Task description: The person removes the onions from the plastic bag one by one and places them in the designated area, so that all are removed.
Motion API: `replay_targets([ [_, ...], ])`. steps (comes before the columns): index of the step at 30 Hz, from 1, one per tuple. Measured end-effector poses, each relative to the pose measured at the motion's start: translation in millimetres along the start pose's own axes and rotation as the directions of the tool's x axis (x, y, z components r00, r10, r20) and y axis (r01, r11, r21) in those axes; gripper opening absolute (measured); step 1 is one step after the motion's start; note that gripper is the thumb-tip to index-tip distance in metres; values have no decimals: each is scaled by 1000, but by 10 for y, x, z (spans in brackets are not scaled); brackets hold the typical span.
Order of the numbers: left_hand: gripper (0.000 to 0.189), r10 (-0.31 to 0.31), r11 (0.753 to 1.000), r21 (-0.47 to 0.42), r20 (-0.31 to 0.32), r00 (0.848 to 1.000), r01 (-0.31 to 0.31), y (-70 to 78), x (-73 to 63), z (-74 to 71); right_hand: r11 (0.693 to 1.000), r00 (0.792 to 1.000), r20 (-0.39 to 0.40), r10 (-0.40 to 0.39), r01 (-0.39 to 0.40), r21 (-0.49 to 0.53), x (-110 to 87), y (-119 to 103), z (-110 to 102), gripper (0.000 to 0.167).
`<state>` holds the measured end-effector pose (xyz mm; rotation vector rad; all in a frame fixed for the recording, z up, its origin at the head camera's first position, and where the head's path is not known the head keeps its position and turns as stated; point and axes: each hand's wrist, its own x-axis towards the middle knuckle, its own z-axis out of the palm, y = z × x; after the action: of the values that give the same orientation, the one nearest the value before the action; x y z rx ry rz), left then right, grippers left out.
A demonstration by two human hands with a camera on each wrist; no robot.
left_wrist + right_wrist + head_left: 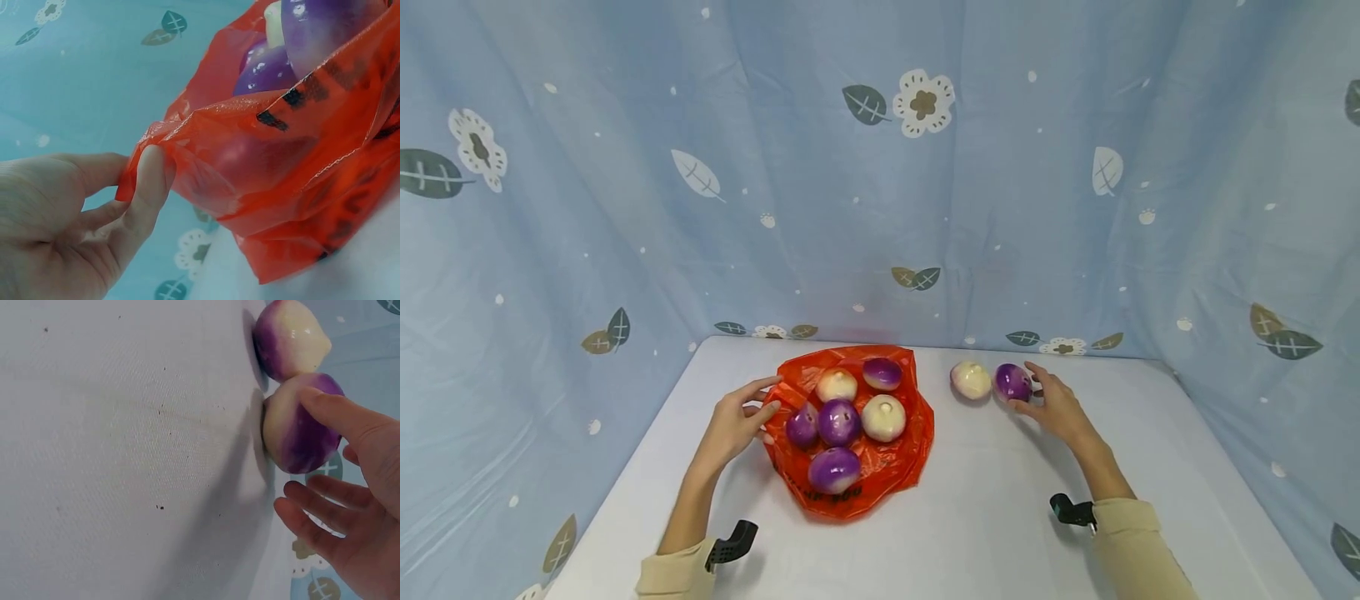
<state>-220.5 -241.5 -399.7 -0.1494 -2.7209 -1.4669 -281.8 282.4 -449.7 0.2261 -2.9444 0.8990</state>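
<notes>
My left hand (739,423) pinches the left rim of a red plastic bag (887,483); the left wrist view shows a fold of the film between thumb (152,172) and fingers. Several glossy purple-and-white turnips (838,422) sit in the spread bag, some with a white side up. Right of the bag, my right hand (1060,407) holds a purple-topped turnip (1012,383) on the table, its thumb (328,409) across the skin and the other fingers at the far side, partly hidden. A whiter turnip (971,380) lies just left of it, touching it in the right wrist view.
The white table (985,517) carries the bag and both loose turnips near its back edge. A blue curtain (820,208) with leaf and flower prints hangs behind and at the sides. Black wrist cameras (733,543) sit by the beige sleeves (1138,550).
</notes>
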Motion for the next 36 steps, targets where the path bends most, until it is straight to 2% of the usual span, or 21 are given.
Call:
replay_targets([
  [5,44,-6,1000,-10,5,1000,6,-16,-8,25,1000,1000,1,17,-17,-1,-72,-2,-5,85],
  [12,45,11,1000,-15,1,1000,-11,34,58,58,1000,998,-55,22,-23,-21,-198,12,-54,80],
  [17,44,3,1000,14,2,1000,-3,23,40,60,999,994,-100,43,-43,3,-342,-58,-3,86],
  [23,44,-16,999,41,-26,1000,17,-29,-30,49,997,984,-174,-32,43,63,-449,-367,178,90],
  [30,45,-7,1000,1,-37,999,7,-39,-30,85,995,991,-97,-88,91,31,-454,-780,302,67],
  [36,45,-14,1000,11,-45,999,15,-54,-54,66,984,984,-62,-170,172,40,-389,-1155,450,61],
])
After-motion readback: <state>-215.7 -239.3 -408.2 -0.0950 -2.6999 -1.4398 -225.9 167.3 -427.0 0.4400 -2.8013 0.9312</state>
